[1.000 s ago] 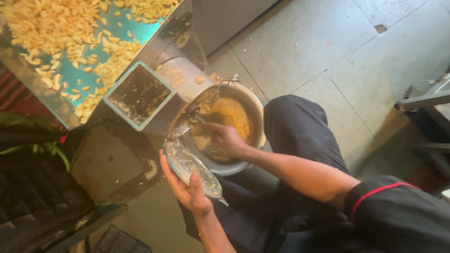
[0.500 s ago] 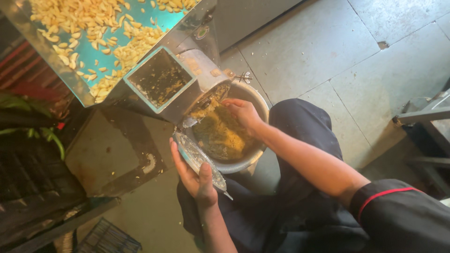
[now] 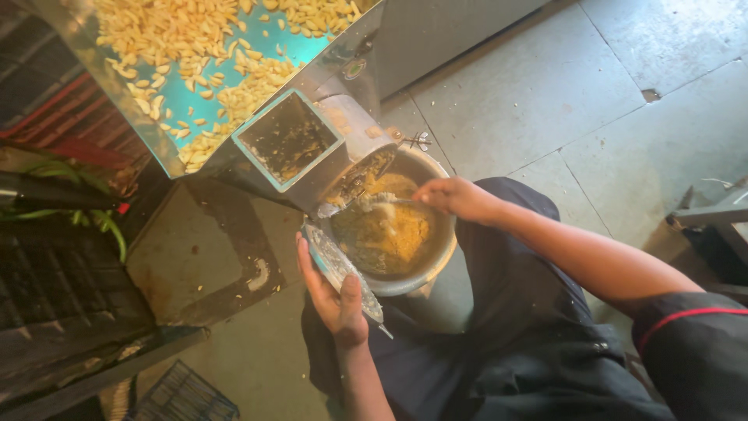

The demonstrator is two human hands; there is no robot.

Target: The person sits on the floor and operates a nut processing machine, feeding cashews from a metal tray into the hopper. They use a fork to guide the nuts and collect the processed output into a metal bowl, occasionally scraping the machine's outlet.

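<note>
My left hand (image 3: 333,300) grips a flat round metal plate (image 3: 336,265) smeared with paste, held on edge beside a steel bowl (image 3: 436,257). The bowl holds yellow ground paste (image 3: 389,230) and sits under the outlet of a metal grinding machine (image 3: 327,152). My right hand (image 3: 456,196) holds a spoon (image 3: 366,204) whose tip is at the machine's outlet, over the paste. The machine's square hopper (image 3: 287,139) is dirty with residue. Peeled garlic cloves (image 3: 202,47) lie spread across its feed tray above.
A grey tiled floor (image 3: 545,101) stretches behind the bowl. Dark crates (image 3: 62,304) and green stalks (image 3: 101,222) sit on the left. A wire basket (image 3: 183,394) is at the bottom left, and a metal frame (image 3: 713,214) at the right edge.
My right hand has drawn back from inside the bowl to its rim, with the spoon now reaching to the outlet. The left hand keeps the plate beside the bowl.
</note>
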